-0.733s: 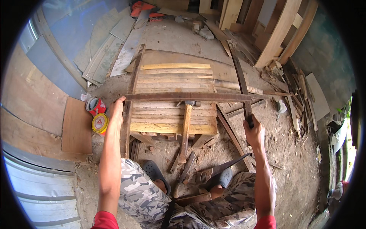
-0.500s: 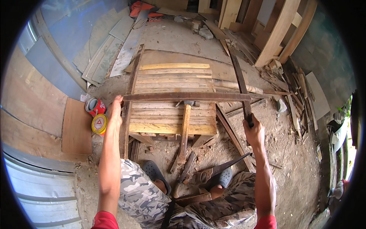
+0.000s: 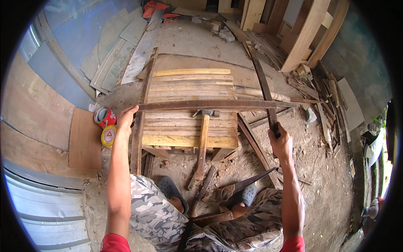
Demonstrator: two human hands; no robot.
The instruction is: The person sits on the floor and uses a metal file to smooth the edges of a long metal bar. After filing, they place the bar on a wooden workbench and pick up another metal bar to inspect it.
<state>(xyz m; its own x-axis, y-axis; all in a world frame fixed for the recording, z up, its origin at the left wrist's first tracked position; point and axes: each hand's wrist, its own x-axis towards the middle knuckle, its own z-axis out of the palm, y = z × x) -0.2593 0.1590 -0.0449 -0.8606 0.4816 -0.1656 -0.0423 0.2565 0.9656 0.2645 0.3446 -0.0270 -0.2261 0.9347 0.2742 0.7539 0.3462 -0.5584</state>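
Observation:
A dark wooden crossbar (image 3: 201, 105) lies across two long dark wooden strips, a left strip (image 3: 136, 147) and a right strip (image 3: 262, 77), in an H shape. My left hand (image 3: 126, 121) is closed at the joint of crossbar and left strip; its fingertips are partly hidden. Lower down, my right hand (image 3: 281, 143) grips the near end of the right strip. Beneath the frame stands a low slatted wooden bench (image 3: 189, 130). On its slats rests a hammer (image 3: 203, 143), head away from me, its handle jutting over the near edge.
A handsaw (image 3: 243, 185) and a narrow dark tool (image 3: 205, 184) lie by my feet. Red and yellow cans (image 3: 109, 135) stand left of the bench. Scrap wood (image 3: 331, 105) is piled at the right, and boards (image 3: 304, 38) lean at the far right.
My left hand has shifted slightly to the right along the crossbar's end. The crossbar's middle sits a touch farther from me. My right hand keeps its grip almost unchanged.

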